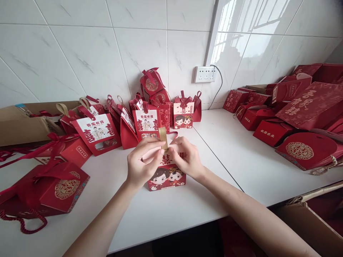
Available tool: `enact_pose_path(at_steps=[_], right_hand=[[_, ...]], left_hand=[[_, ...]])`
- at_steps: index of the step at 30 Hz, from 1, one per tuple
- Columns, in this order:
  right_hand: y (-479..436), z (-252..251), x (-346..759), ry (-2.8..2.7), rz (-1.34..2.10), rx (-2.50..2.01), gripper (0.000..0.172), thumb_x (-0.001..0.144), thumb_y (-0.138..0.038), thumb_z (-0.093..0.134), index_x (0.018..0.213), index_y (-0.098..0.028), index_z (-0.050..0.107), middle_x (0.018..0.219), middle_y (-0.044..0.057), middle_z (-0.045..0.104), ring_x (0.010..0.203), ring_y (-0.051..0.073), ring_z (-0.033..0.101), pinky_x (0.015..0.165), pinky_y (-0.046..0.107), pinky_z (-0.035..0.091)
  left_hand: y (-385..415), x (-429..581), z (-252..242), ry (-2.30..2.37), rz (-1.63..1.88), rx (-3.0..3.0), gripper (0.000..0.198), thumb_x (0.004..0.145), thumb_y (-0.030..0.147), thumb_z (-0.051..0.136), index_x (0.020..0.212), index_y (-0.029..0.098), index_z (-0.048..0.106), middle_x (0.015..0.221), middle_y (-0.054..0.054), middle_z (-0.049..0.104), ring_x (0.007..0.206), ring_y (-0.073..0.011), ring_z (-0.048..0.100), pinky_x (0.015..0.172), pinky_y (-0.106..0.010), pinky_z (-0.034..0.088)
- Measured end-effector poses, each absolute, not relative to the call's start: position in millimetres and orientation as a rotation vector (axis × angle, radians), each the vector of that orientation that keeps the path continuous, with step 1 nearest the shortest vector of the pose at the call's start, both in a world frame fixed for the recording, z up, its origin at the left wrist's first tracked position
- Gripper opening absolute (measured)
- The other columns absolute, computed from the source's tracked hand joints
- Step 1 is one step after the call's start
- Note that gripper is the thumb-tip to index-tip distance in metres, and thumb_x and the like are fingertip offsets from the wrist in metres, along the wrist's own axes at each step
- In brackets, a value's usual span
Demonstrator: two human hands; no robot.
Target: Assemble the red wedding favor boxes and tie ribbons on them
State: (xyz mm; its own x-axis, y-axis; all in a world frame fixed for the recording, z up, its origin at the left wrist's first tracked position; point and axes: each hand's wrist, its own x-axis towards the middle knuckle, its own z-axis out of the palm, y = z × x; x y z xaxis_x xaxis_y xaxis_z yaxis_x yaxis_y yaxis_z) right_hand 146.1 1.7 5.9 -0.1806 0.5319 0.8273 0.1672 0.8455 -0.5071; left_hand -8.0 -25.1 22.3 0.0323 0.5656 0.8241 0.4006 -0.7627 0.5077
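A small red and cream paper gift box (167, 180) with two cartoon figures stands upright on the white table in front of me. A loop of gold ribbon (163, 137) rises from its top. My left hand (143, 162) is closed at the left side of the box top, thumb and fingers pinching around the ribbon's base. On the right, my right hand (188, 157) is closed on the upper edge, its thumb close to the ribbon. The fingers hide most of the top folds.
Finished-looking red boxes with ribbon loops (98, 134) stand along the wall and to the left. Larger red boxes (300, 150) are piled at the right. A cardboard carton (321, 217) is at the lower right; a power socket (205, 74) is on the tiled wall.
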Motion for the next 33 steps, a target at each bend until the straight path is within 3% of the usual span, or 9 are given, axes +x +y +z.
enact_pose_path(at_steps=[10,29,33], right_hand=[[0.7,5.9,145.2,-1.736,0.378,-0.561,0.009,0.086,-0.021,0.052,0.082,-0.021,0.045,0.063,-0.004,0.049,0.052,0.009,0.045,0.053,0.021,0.041],[-0.1,8.0,143.0,-1.719,0.487,-0.596,0.013,0.087,-0.026,0.050,0.079,-0.021,0.041,0.056,-0.006,0.046,0.046,0.007,0.039,0.046,0.019,0.037],[-0.1,7.3,143.1,-1.715,0.487,-0.566,0.013,0.087,-0.024,0.050,0.079,-0.021,0.041,0.055,-0.007,0.044,0.045,0.007,0.038,0.044,0.019,0.035]], left_hand=[[-23.9,-9.7,18.7,1.011,1.808,2.134,0.020,0.080,0.014,0.061,0.097,0.021,0.070,0.099,-0.002,0.068,0.090,-0.0133,0.066,0.080,-0.024,0.057],[-24.9,-5.4,23.1,1.094,1.815,2.100,0.014,0.081,0.020,0.062,0.093,0.019,0.070,0.097,-0.003,0.072,0.087,-0.0133,0.068,0.076,-0.022,0.058],[-26.5,-4.9,24.7,1.091,1.786,2.023,0.013,0.080,0.024,0.063,0.089,0.017,0.070,0.086,-0.003,0.074,0.076,-0.0132,0.070,0.067,-0.020,0.059]])
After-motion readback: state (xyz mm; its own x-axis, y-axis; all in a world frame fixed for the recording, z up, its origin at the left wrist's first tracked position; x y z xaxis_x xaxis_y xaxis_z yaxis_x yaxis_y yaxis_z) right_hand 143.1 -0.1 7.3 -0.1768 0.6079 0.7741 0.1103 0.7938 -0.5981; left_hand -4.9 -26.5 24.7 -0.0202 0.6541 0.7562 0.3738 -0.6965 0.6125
